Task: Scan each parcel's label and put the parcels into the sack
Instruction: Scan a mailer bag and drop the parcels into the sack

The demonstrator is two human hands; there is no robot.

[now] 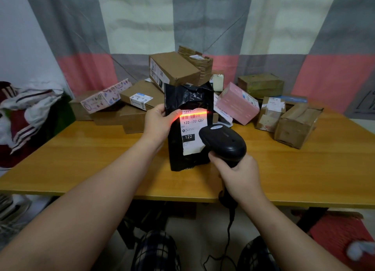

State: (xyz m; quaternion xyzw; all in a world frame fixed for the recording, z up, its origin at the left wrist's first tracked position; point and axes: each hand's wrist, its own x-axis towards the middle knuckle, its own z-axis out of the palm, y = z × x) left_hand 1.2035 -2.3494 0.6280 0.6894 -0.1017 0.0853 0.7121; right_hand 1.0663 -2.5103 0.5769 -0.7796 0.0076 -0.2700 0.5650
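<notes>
My left hand [157, 123] grips the left edge of a black plastic parcel [187, 100] and holds it upright over the wooden table [81, 159]. Its white label [192, 131] faces me. A red scan line glows across the barcode at the label's top. My right hand [236, 174] holds the handle of a black barcode scanner [225, 142], whose head points at the label from just to its right. The scanner's cable hangs down below the table edge. A red woven sack [341, 232] lies on the floor at the lower right.
Several cardboard parcels [172, 70] are piled along the table's far side, with a pink box [236, 103] and a patterned box [105, 96] among them. A striped curtain hangs behind. Clothes [26, 112] are heaped at the left. My knees show under the table.
</notes>
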